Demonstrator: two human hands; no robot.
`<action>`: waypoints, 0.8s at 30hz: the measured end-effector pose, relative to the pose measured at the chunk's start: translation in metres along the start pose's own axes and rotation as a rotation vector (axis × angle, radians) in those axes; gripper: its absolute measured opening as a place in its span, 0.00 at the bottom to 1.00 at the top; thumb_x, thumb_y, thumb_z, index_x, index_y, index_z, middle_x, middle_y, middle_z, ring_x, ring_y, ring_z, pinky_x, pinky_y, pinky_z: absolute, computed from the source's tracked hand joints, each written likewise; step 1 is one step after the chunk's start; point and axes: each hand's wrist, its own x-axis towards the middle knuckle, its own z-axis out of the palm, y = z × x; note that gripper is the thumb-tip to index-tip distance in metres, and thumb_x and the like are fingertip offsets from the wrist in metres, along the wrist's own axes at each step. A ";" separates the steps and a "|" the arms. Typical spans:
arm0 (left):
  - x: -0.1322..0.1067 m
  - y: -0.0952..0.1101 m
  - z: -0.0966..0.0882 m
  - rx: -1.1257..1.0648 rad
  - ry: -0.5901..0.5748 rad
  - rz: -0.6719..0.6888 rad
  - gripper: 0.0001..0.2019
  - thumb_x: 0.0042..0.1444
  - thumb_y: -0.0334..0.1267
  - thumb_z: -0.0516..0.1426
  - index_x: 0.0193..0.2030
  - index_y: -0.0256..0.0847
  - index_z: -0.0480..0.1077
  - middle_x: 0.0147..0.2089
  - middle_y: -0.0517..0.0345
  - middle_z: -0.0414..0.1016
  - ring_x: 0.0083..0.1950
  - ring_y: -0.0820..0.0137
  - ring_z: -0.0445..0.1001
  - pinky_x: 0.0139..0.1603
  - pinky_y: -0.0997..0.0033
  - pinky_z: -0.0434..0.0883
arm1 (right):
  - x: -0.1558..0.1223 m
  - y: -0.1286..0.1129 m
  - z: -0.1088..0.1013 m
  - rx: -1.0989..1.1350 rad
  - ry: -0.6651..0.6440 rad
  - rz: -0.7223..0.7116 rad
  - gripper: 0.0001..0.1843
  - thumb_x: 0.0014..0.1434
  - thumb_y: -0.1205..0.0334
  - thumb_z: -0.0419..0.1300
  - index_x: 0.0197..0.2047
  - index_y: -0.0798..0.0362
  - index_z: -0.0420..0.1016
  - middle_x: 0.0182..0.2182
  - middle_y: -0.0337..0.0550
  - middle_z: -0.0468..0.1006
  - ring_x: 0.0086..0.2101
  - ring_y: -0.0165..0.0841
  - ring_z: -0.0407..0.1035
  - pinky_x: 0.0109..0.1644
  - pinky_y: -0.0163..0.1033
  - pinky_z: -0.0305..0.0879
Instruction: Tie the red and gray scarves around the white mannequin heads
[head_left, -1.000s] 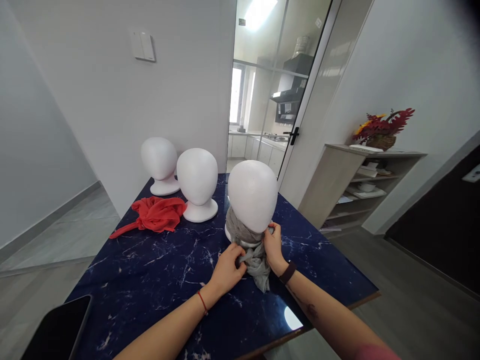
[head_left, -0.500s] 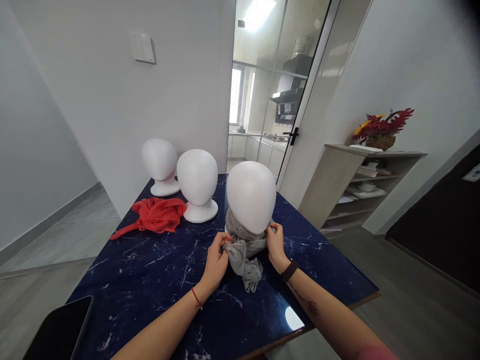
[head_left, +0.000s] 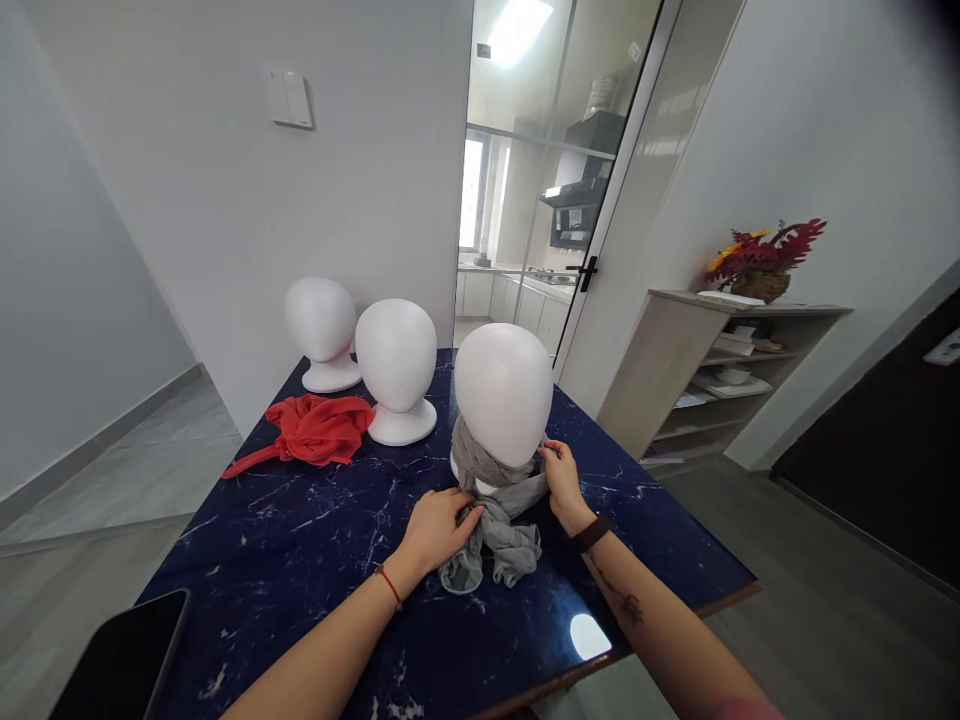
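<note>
A white foam mannequin head (head_left: 502,385) stands upright near the middle of the table. Around its neck runs a grey scarf (head_left: 514,545), whose loose ends hang down in front onto the tabletop. My left hand (head_left: 439,525) pinches the scarf at the front left, just below the neck, its fingers closed on the cloth. At the right side of the neck, my right hand (head_left: 562,480) grips a loop of the same scarf between thumb and fingers. Part of the cloth behind the head is hidden.
Two more white foam heads (head_left: 396,355) stand at the back left of the dark blue marbled table (head_left: 315,560). A red scarf (head_left: 319,430) lies crumpled in front of them. A black phone (head_left: 124,655) rests at the near left corner. A shelf (head_left: 637,370) stands beyond the right side.
My left hand has moved down and slightly toward me with the scarf front. Its loose ends are now spread apart on the table. My right hand has shifted slightly right, pulling the loop outward.
</note>
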 end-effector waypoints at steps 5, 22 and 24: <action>0.004 -0.010 -0.004 0.302 0.080 -0.153 0.16 0.61 0.43 0.47 0.32 0.40 0.72 0.33 0.51 0.74 0.33 0.64 0.72 0.37 0.66 0.61 | 0.019 -0.011 -0.015 -0.076 -0.042 -0.040 0.13 0.36 0.59 0.60 0.29 0.55 0.73 0.28 0.41 0.74 0.28 0.32 0.63 0.32 0.36 0.57; 0.006 -0.032 0.002 0.091 0.358 -0.078 0.21 0.58 0.33 0.49 0.59 0.40 0.60 0.59 0.46 0.61 0.60 0.59 0.61 0.58 0.55 0.62 | 0.011 -0.015 -0.014 -0.123 -0.185 -0.429 0.26 0.51 0.60 0.54 0.54 0.54 0.66 0.54 0.52 0.68 0.54 0.40 0.63 0.56 0.47 0.62; 0.006 -0.031 0.005 -0.010 0.310 0.012 0.25 0.58 0.31 0.49 0.64 0.41 0.53 0.62 0.47 0.59 0.61 0.62 0.61 0.59 0.57 0.62 | 0.013 -0.012 -0.011 -0.021 -0.272 -0.350 0.27 0.49 0.61 0.56 0.54 0.53 0.66 0.56 0.52 0.67 0.56 0.40 0.61 0.59 0.48 0.59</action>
